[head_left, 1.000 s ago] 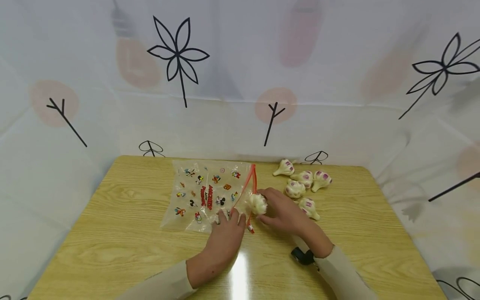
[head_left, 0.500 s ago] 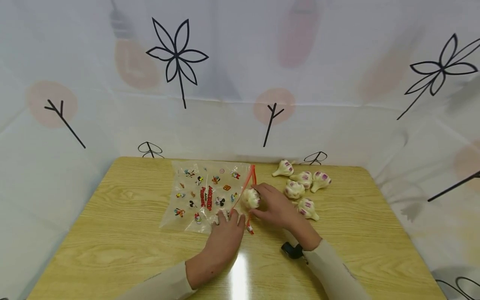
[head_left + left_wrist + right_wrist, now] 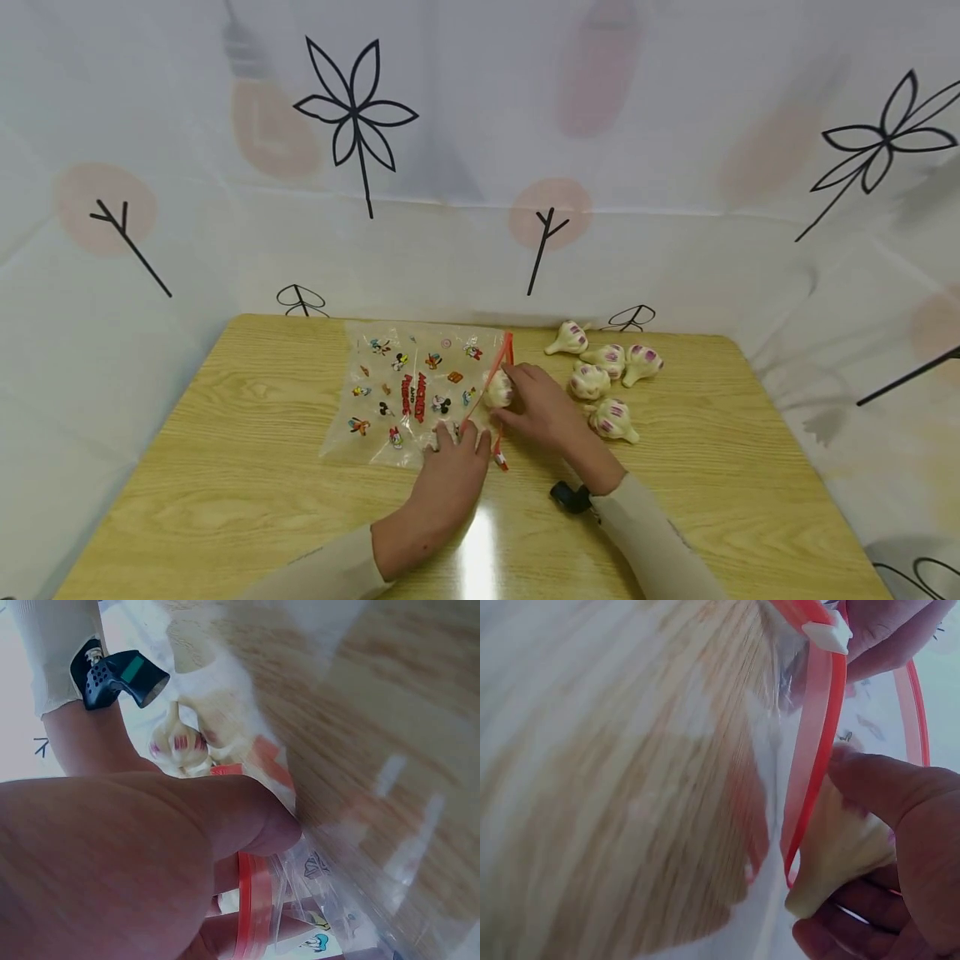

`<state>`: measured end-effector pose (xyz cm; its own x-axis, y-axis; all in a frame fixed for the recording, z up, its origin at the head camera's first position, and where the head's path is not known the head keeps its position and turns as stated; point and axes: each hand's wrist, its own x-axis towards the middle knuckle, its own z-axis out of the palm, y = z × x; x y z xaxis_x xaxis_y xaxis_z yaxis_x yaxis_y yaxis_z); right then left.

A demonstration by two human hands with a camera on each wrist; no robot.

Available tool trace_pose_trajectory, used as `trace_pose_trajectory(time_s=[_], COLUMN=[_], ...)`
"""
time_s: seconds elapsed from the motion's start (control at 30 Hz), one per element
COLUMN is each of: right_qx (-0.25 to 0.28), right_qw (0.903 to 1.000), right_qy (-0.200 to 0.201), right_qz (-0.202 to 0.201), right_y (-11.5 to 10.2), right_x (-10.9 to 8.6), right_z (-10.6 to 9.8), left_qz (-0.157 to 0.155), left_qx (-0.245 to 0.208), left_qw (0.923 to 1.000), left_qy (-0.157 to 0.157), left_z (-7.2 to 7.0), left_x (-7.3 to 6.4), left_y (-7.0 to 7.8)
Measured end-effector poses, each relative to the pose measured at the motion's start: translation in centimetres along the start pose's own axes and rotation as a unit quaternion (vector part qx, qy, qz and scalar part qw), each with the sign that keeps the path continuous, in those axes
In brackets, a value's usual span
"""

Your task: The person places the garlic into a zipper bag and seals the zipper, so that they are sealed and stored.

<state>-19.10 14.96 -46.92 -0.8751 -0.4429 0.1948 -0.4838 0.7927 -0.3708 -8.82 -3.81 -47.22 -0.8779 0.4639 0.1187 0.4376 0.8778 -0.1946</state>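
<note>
A clear zip bag point(image 3: 408, 358) with cartoon prints lies flat on the table, its red-edged mouth facing right. My left hand point(image 3: 450, 477) holds the lower corner of that mouth; in the left wrist view the thumb point(image 3: 262, 817) lies on the near side, with fingers beyond the red strip point(image 3: 253, 907). A white slider point(image 3: 829, 634) sits beside it. My right hand point(image 3: 546, 412) grips a garlic bulb point(image 3: 498, 390) at the opening, the bulb partly inside. In the right wrist view its stem point(image 3: 806, 896) points back toward the fingers. Part of the bulb is hidden by the hand.
Several garlic bulbs point(image 3: 589, 379) with purple marks are grouped right of the right hand. A black wrist device point(image 3: 570, 497) is on the right forearm. The wooden table point(image 3: 247, 492) meets a patterned white cloth point(image 3: 450, 250) at the back.
My right hand has moved left with the garlic bulb, from just outside the bag's mouth to partly inside it. The left hand has stayed in place on the bag.
</note>
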Motion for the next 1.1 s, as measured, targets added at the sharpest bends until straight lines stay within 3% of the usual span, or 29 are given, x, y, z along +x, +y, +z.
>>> trace_pose_trajectory(time_s=[0.2, 0.4, 0.57, 0.73, 0.9, 1.1], right_qx=[0.008, 0.028, 0.038, 0.05, 0.054, 0.066], right_qw=[0.9998, 0.9988, 0.998, 0.9965, 0.9965, 0.9935], right_qy=[0.014, 0.032, 0.05, 0.067, 0.062, 0.085], right_qz=[0.01, 0.024, 0.008, -0.008, 0.016, 0.036], right_y=[-0.3, -0.6, -0.5, -0.3, -0.5, -0.8], right_x=[0.6, 1.2, 1.2, 1.2, 1.3, 1.6], right_z=[0.5, 0.8, 1.0, 1.2, 1.3, 1.6], left_qz=[0.002, 0.003, 0.0, -0.001, -0.006, -0.007], left_qx=[0.011, 0.028, 0.034, 0.042, 0.039, 0.033], left_qw=[0.9999, 0.9986, 0.9974, 0.9968, 0.9972, 0.9985], left_qy=[0.012, 0.045, 0.064, 0.068, 0.063, 0.043], left_z=[0.2, 0.5, 0.5, 0.7, 0.8, 0.2], left_x=[-0.1, -0.2, -0.2, -0.1, -0.1, -0.2], left_y=[0.1, 0.2, 0.2, 0.2, 0.4, 0.4])
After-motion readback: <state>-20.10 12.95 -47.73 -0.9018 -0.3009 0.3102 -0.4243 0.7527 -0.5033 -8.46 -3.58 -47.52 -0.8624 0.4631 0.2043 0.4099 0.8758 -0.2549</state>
